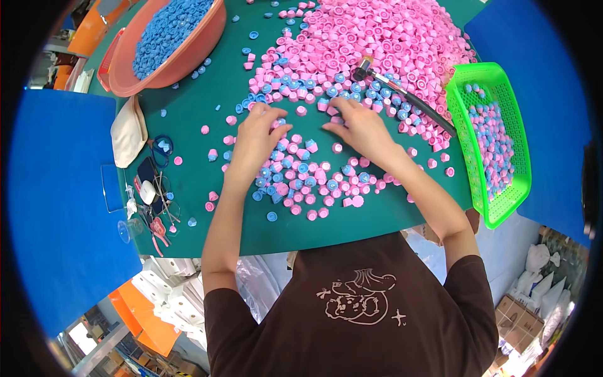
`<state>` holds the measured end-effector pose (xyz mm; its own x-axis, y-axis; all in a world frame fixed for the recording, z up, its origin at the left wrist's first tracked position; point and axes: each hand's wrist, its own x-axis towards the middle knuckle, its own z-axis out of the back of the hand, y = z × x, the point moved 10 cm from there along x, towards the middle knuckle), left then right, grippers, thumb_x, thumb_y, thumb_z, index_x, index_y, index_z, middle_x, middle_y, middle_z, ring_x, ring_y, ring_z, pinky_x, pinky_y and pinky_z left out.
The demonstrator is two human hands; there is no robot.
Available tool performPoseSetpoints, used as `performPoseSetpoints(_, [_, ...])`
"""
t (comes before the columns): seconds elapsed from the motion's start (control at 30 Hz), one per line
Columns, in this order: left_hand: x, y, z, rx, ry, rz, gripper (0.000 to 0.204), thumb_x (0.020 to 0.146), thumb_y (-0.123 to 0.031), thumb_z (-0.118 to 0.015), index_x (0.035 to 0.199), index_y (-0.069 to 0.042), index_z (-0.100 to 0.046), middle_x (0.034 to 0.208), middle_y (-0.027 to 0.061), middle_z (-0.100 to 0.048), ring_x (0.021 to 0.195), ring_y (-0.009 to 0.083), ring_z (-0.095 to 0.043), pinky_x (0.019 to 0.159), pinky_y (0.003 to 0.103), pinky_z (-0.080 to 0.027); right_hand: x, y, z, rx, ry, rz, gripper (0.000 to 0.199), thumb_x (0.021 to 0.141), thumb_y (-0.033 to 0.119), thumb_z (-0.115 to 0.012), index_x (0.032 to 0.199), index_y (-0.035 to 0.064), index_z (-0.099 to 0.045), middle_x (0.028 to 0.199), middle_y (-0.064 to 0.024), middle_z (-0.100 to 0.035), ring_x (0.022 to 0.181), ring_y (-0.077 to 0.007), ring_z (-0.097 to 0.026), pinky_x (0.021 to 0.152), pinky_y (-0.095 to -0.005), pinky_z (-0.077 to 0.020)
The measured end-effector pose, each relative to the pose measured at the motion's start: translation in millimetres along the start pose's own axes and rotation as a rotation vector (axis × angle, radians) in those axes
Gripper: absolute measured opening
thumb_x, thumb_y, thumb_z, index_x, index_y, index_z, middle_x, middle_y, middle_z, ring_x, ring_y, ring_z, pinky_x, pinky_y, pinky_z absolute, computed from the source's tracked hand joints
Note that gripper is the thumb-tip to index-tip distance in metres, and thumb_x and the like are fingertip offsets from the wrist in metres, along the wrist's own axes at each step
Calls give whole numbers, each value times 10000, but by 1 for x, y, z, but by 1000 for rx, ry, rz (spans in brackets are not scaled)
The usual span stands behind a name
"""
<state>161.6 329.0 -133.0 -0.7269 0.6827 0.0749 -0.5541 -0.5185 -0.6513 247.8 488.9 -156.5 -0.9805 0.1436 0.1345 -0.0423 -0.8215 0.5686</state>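
My left hand (259,131) is over the middle of the green table, its curved thumb and fingers closed around a small pink-and-blue piece (281,122). Across a narrow gap, my right hand (357,125) has its thumb and fingers apart beside loose pink cup-shaped pieces (301,110); nothing is plainly gripped in it. Between and below my hands lies a scatter of pink cups, several with blue caps (310,181) on them. Behind my hands rises a big heap of pink cups (377,38), with a black-handled hammer (408,97) lying on its near side.
A green basket (521,169) at the right holds pink-and-blue pieces. At the far left stands an orange-pink basin (213,31) full of blue caps. Pliers (159,235), a cream cloth pouch (129,133) and a clear cup (130,230) lie along the table's left edge.
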Motion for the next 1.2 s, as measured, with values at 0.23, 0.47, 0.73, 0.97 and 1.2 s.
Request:
performPoseSetpoints(0.23, [7, -9, 2, 186, -8, -91, 237, 791, -130, -751, 972, -12, -655, 935, 126, -591, 810, 298, -624, 686, 389, -483, -7, 0, 28, 189, -28, 28, 328, 862, 246, -694, 1115, 56, -608, 908, -115, -650, 793, -267, -642, 666, -356, -504])
performPoseSetpoints(0.47, [49, -91, -42, -753, 321, 267, 218, 876, -249, -714, 984, -60, -691, 850, 0, -639, 771, 94, -576, 679, 268, -458, -133, -103, 242, 194, -644, -355, 221, 920, 233, -649, 1063, 69, -686, 791, 39, -592, 656, -36, -518, 493, -193, -370])
performPoseSetpoints(0.73, [95, -348, -226, -1067, 527, -241, 376, 865, -347, -706, 1016, -4, -674, 955, 105, -674, 809, 167, -636, 672, 298, -505, -251, -184, 317, -494, -574, -501, 314, 938, 224, -633, 1198, 48, -651, 1032, -53, -675, 851, -94, -606, 775, -234, -487])
performPoseSetpoints(0.97, [100, -274, -130, -730, 113, -462, 242, 906, -226, -641, 1053, -39, -685, 1008, 104, -665, 951, 214, -638, 853, 347, -499, -162, -109, 221, 165, -560, -504, 211, 918, 113, -637, 1112, 44, -683, 1044, -39, -700, 909, -126, -641, 760, -274, -510])
performPoseSetpoints(1.2, [86, -100, -49, 49, -193, -353, 199, 850, -180, -707, 953, -13, -674, 933, 112, -650, 863, 255, -621, 779, 346, -490, -64, -91, 130, -333, -336, -125, 355, 774, 114, -721, 1113, 45, -641, 1006, -106, -592, 990, -294, -552, 842, -406, -439])
